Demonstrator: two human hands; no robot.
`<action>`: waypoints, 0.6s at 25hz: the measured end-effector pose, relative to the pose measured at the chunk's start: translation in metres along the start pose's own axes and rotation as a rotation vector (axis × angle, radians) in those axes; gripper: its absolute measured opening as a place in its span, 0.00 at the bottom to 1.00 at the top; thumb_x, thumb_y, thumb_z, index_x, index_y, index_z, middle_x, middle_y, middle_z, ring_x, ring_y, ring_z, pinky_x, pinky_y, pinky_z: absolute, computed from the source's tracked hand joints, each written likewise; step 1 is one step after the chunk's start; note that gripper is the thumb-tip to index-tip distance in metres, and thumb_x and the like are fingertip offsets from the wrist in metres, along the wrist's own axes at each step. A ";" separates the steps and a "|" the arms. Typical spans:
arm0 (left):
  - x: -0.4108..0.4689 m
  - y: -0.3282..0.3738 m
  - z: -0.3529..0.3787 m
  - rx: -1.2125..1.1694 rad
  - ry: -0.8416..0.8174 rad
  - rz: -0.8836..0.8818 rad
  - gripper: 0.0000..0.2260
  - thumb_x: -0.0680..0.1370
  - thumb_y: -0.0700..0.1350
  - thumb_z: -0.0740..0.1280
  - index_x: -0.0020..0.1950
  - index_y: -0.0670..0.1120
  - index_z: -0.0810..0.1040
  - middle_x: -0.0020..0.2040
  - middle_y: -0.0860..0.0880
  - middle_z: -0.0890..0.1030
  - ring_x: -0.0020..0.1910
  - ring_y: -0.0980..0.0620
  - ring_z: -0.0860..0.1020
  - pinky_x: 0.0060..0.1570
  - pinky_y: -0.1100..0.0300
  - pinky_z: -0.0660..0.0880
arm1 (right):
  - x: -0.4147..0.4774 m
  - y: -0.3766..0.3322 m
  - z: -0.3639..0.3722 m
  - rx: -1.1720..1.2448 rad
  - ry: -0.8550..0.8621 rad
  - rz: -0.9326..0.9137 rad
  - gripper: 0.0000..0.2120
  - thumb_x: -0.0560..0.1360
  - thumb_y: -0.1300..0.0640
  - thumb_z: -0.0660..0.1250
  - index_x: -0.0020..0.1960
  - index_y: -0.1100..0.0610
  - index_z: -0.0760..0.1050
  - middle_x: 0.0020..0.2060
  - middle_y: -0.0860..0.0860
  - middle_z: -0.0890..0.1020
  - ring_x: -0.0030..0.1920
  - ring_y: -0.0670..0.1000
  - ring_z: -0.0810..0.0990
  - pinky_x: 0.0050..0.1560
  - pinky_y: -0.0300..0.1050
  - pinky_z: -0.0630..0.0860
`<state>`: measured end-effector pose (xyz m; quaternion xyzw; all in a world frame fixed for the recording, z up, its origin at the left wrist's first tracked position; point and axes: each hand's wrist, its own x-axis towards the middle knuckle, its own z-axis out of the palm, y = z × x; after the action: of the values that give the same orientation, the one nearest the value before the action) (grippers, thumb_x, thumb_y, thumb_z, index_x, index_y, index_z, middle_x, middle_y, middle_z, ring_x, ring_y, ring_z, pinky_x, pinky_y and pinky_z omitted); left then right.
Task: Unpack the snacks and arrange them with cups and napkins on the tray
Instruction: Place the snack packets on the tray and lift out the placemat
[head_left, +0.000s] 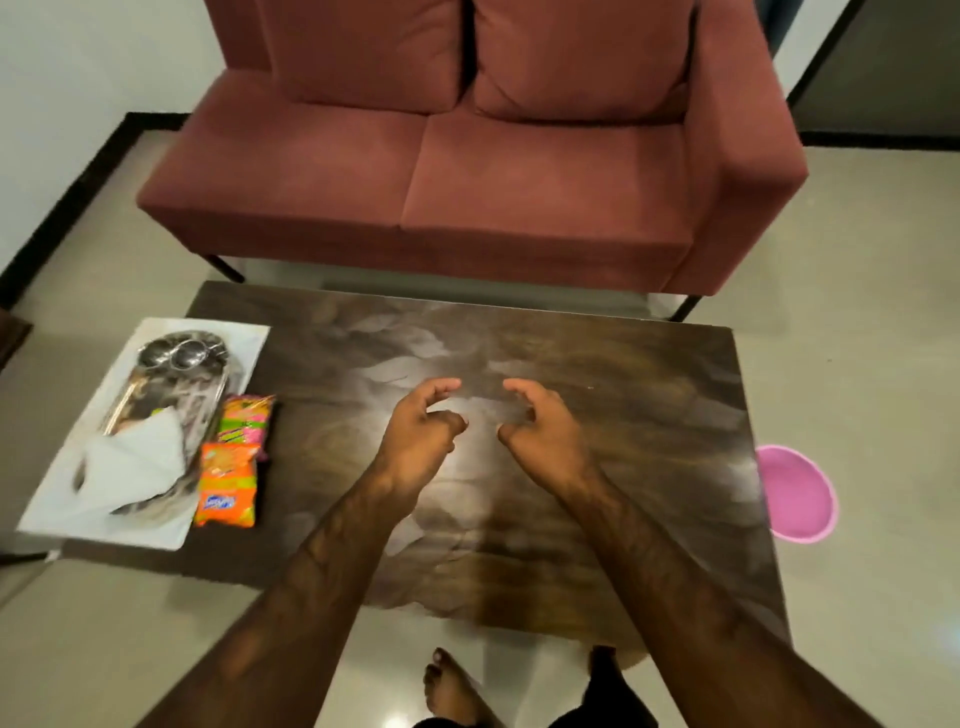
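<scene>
A steel tray (132, 400) lies on a white bag (156, 525) at the table's left end. Two steel cups (174, 354) stand at the tray's far end, and white napkins (137, 462) lie across its near part. Just right of the tray lie two snack packets: a green-pink one (245, 423) farther away and an orange one (227, 491) nearer. My left hand (423, 434) and my right hand (540, 431) hover over the table's middle, palms facing each other, fingers loosely curled, holding nothing.
The dark wooden table (597, 415) stands in front of a red sofa (467, 171). A pink basin (795, 493) sits on the floor by the table's right edge. My bare feet (452, 691) are at the table's near edge.
</scene>
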<state>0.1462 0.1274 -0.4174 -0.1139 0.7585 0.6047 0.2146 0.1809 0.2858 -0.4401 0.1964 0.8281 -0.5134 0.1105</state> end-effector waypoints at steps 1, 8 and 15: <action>-0.002 -0.005 -0.026 -0.007 0.041 -0.004 0.18 0.77 0.34 0.67 0.60 0.55 0.78 0.62 0.52 0.77 0.47 0.56 0.79 0.51 0.51 0.79 | 0.001 -0.014 0.024 -0.022 -0.022 -0.017 0.28 0.78 0.59 0.69 0.77 0.45 0.73 0.72 0.48 0.74 0.54 0.41 0.76 0.49 0.31 0.72; -0.015 -0.035 -0.155 -0.084 0.251 -0.056 0.18 0.77 0.35 0.68 0.63 0.53 0.77 0.65 0.50 0.76 0.52 0.59 0.78 0.54 0.48 0.80 | 0.006 -0.079 0.153 -0.070 -0.228 -0.076 0.29 0.76 0.58 0.70 0.76 0.44 0.73 0.75 0.48 0.72 0.60 0.46 0.75 0.65 0.47 0.79; 0.000 -0.053 -0.221 -0.107 0.396 -0.160 0.20 0.77 0.33 0.67 0.66 0.48 0.78 0.66 0.45 0.78 0.62 0.47 0.79 0.55 0.47 0.79 | 0.039 -0.112 0.226 -0.117 -0.375 -0.091 0.28 0.76 0.59 0.70 0.75 0.46 0.74 0.73 0.51 0.74 0.59 0.48 0.78 0.60 0.43 0.76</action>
<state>0.1269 -0.0993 -0.4242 -0.3015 0.7413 0.5908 0.1023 0.0927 0.0477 -0.4660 0.0531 0.8296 -0.4962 0.2506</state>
